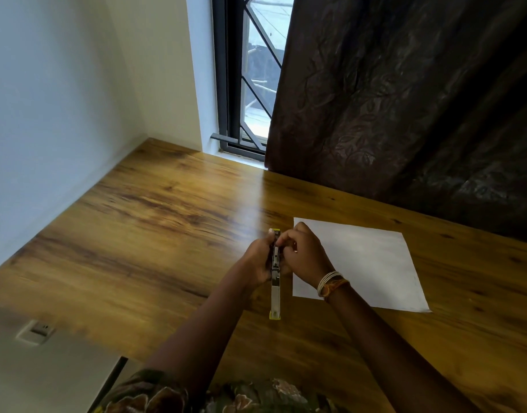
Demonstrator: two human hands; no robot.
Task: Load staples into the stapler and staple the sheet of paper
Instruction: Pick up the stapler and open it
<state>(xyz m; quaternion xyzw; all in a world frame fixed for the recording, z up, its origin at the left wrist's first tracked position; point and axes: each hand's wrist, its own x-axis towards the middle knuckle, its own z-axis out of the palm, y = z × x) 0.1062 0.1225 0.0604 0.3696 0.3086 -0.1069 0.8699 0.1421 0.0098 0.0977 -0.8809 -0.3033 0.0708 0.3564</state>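
A slim metal stapler (276, 290) with yellow ends is swung fully open into one long line, held just above the wooden table (143, 234). My left hand (257, 260) grips its left side near the middle. My right hand (304, 254) pinches the far half from the right, fingertips on the staple channel. Whether a strip of staples is between those fingers is too small to tell. A blank white sheet of paper (372, 263) lies flat on the table just right of my hands, partly under my right wrist.
A dark brown curtain (405, 99) hangs against the table's far right edge. A barred window (250, 76) stands at the back. White walls close the left side. A white wall socket (35, 332) sits below the table's left front edge.
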